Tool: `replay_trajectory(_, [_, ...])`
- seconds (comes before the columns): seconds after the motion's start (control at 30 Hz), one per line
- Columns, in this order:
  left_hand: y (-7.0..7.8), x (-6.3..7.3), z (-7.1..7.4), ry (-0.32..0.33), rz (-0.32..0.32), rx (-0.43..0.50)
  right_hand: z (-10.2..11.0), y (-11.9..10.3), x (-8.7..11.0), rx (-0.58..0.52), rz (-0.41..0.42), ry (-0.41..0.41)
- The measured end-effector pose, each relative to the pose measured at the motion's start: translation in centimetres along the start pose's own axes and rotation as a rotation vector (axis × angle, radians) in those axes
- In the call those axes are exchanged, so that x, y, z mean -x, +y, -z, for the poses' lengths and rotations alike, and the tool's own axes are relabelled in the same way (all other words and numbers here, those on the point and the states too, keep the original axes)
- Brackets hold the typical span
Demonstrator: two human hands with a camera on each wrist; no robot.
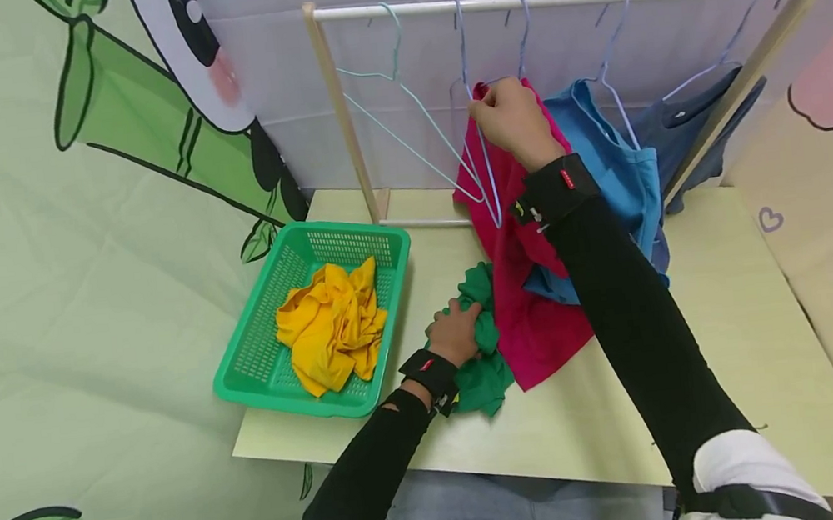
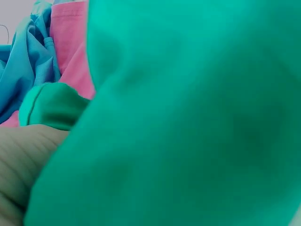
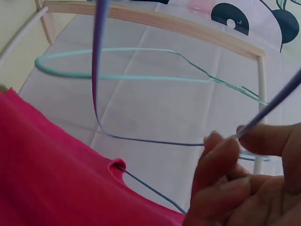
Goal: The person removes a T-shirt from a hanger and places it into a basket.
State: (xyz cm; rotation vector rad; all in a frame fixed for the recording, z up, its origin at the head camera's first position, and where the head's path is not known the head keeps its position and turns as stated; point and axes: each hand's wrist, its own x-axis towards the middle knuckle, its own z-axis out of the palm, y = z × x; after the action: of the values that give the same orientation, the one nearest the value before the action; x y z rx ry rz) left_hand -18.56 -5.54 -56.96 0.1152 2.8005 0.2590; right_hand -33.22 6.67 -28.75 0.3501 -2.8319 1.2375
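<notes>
My right hand pinches a light purple hanger just below its hook, up near the rail. In the right wrist view, thumb and fingertips meet on the thin hanger wire, which carries no garment. Down on the table, my left hand grips a crumpled green garment. That green cloth fills most of the left wrist view and hides the fingertips. Right behind the right hand hangs a crimson garment on its own hanger.
A rack with a white rail stands on the table. It also carries a mint hanger, a blue garment and a dark blue-grey garment. At left, a green basket holds a yellow garment.
</notes>
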Motion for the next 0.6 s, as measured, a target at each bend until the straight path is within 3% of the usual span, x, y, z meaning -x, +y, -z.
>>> replay_trajectory(0.17, [-0.7,0.7,-0.1,0.06,-0.048,0.09,0.6,0.2,3.3,0.004,0.007,0.061])
replay_trajectory(0.27, [-1.2,2.1,0.4,0.166,-0.116,0.212,0.7,0.8,6.3,-0.03,0.061,0.128])
replay_trajectory(0.33, [-1.6,3.8,1.7,0.247,-0.163,0.304,0.6,1.1,8.4,-0.061,0.108,0.16])
replay_trajectory(0.43, [-2.0,7.0,5.5,0.361,-0.215,0.387,1.1,1.5,11.1,-0.11,0.196,0.219])
replay_trajectory(0.6, [-3.6,12.2,14.7,0.583,-0.21,0.395,2.8,1.8,13.9,-0.145,0.348,0.355])
